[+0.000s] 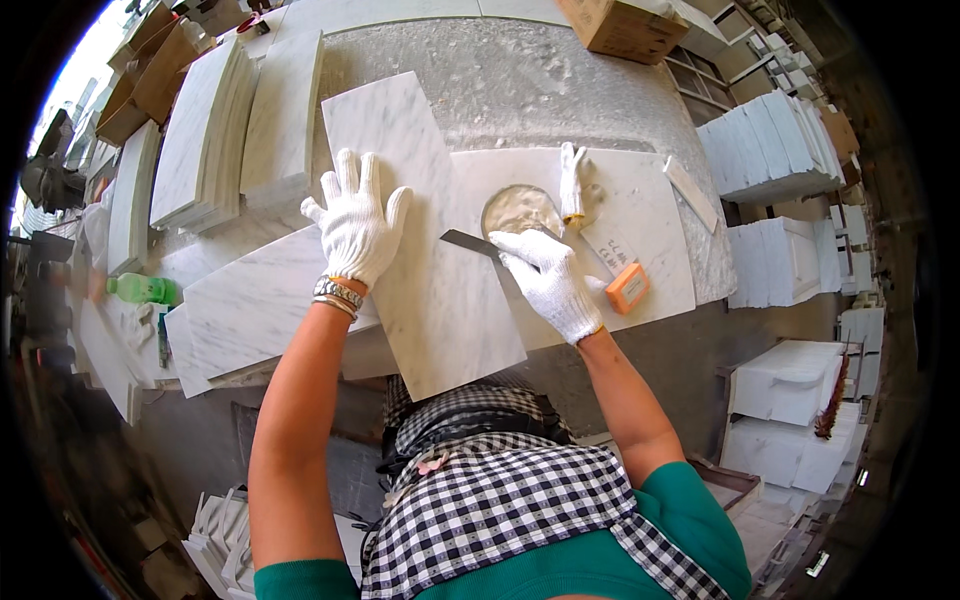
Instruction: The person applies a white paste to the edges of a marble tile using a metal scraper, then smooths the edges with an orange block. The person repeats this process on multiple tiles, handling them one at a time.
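Observation:
A long white marble tile (440,310) with grey veins lies at a slant before me, its near end reaching past the table edge. My left hand (358,222), in a white knit glove, rests on its upper part with fingers spread. The gloved right hand (552,282) grips a flat grey scraper (468,241), whose blade points left over the tile. Just beyond that hand, a round dish of cream-coloured paste (522,210) sits on a wide pale slab (650,225). A crumpled white tube-like thing (571,185) stands beside the dish. Close to my right wrist is an orange-and-white small box (628,289).
Stacks of marble tiles (205,130) stand at the far left, with another tile (260,295) nearer. A green bottle (143,289) lies at the left edge. A narrow white strip (690,194) rests on the slab's right. A cardboard box (625,28) and tile stacks (770,145) are at right.

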Demonstrator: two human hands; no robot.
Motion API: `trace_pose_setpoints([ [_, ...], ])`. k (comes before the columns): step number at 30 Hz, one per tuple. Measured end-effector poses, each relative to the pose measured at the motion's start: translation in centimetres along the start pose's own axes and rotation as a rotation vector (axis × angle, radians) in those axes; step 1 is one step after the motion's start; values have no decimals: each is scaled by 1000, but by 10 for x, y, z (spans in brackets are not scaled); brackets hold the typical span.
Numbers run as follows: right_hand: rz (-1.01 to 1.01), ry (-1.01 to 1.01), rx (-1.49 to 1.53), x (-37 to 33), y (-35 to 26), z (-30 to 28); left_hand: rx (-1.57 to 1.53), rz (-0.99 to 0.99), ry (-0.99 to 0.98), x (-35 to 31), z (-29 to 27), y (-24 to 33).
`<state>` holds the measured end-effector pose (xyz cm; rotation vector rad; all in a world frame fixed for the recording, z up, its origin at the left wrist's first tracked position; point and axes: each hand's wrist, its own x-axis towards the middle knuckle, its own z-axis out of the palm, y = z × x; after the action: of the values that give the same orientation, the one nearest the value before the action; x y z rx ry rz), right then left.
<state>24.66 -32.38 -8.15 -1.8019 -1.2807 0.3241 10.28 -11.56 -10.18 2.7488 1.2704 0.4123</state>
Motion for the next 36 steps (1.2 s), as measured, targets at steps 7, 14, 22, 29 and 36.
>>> trace_pose_setpoints([
  [7, -13, -39, 29, 6, 1, 5, 9, -7, -16, 0, 1, -4],
  [14, -7, -85, 12, 5, 3, 4, 10, -8, -10, 1, 3, -5],
  [22, -41, -42, 36, 4, 6, 7, 21, -16, -27, 2, 2, -2],
  [29, -40, -63, 9, 0, 5, 7, 40, -29, -21, 2, 1, -4],
  [36, -105, -54, -65, 6, 7, 8, 22, -20, -28, 1, 1, 0],
])
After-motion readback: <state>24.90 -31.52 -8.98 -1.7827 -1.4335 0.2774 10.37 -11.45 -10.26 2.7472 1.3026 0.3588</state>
